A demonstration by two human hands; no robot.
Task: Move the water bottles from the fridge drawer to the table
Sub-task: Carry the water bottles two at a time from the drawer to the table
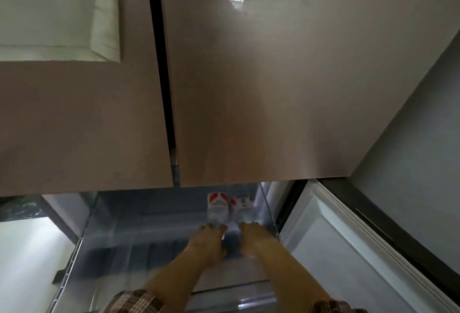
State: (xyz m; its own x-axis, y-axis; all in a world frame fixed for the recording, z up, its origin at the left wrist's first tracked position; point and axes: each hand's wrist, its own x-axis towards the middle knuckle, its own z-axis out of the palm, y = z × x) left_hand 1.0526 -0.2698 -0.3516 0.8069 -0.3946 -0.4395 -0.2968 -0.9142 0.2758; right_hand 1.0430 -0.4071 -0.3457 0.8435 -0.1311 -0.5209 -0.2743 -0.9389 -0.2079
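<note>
Left bottle: I see the left water bottle [218,209] lying in the far right part of the fridge drawer [139,215], with a red and white label. Its outline is smeared by blur.
Right bottle: the right water bottle [244,207] lies just beside the first one, close to the drawer's right wall, and has the same kind of label.
Left hand: my view shows the left hand [211,240] reaching far into the drawer with its fingertips on the near end of the left bottle. I cannot tell through the blur whether the fingers are wrapped round it.
Right hand: the right hand [251,236] reaches in alongside with its fingertips at the near end of the right bottle. I cannot tell its grip either.
Sleeves: a checked left sleeve [134,302] and right sleeve [336,307] show at the near edge.
Drawer: pulled out toward me, with see-through walls.
Fridge doors: the left door [74,126] and right door [273,88] are above the drawer, closed, with a dark gap between them.
Right side: a white panel [348,250] with a ribbed seal stands to the right of the drawer.
</note>
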